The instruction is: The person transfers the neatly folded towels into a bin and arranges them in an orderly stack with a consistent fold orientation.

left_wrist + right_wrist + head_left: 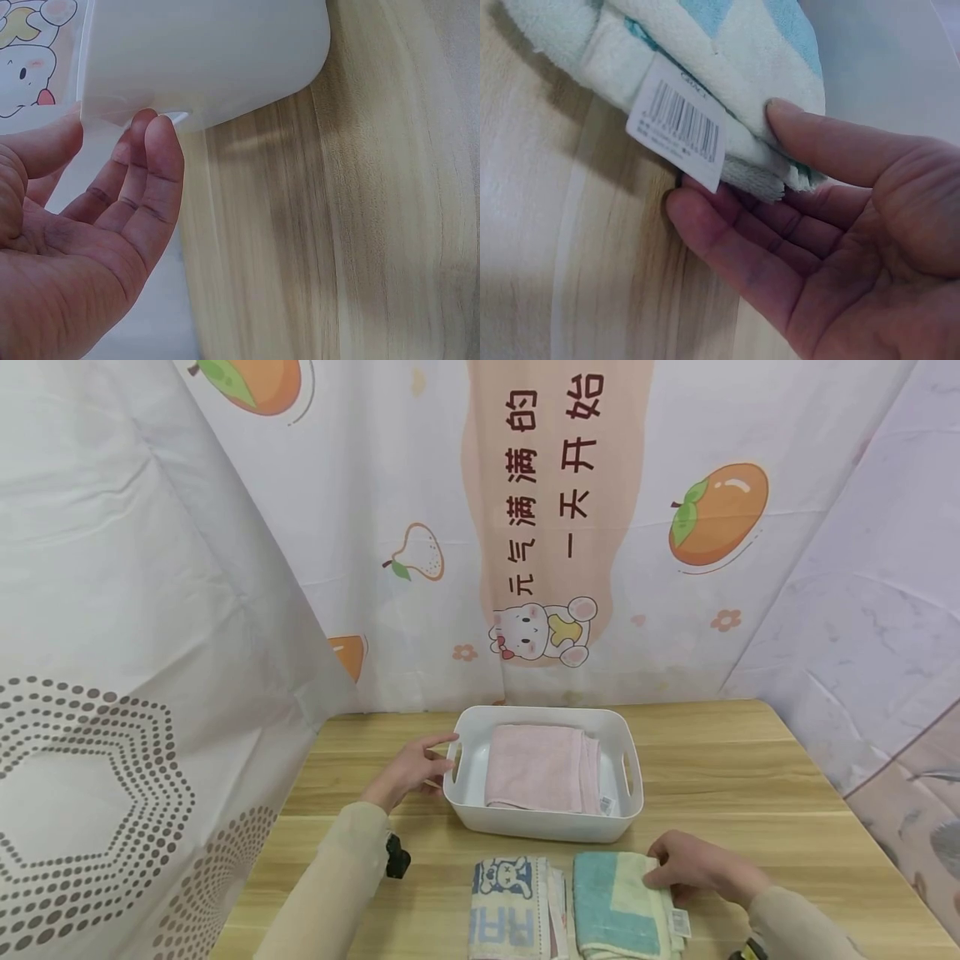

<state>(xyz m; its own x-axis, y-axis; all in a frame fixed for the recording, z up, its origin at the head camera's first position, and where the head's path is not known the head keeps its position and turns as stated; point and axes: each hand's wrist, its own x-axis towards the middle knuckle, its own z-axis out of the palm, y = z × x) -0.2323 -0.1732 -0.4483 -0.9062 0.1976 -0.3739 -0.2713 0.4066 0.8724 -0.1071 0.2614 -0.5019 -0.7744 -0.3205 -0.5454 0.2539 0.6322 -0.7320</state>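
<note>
A white plastic basket with handle holes stands on the table with a folded pink towel inside. At its left handle, my left hand grips the rim; in the left wrist view the thumb and fingertips meet the wall by the handle hole. In front of the basket lies a folded teal and cream towel. My right hand pinches its right edge, thumb on top and fingers beneath, beside a barcode tag. Left of that towel lies another folded one, a white towel with a blue bear pattern.
The wood-grain table runs back to a hanging printed curtain. More white cloth hangs along the left and right sides. A dark wrist device shows at the left sleeve.
</note>
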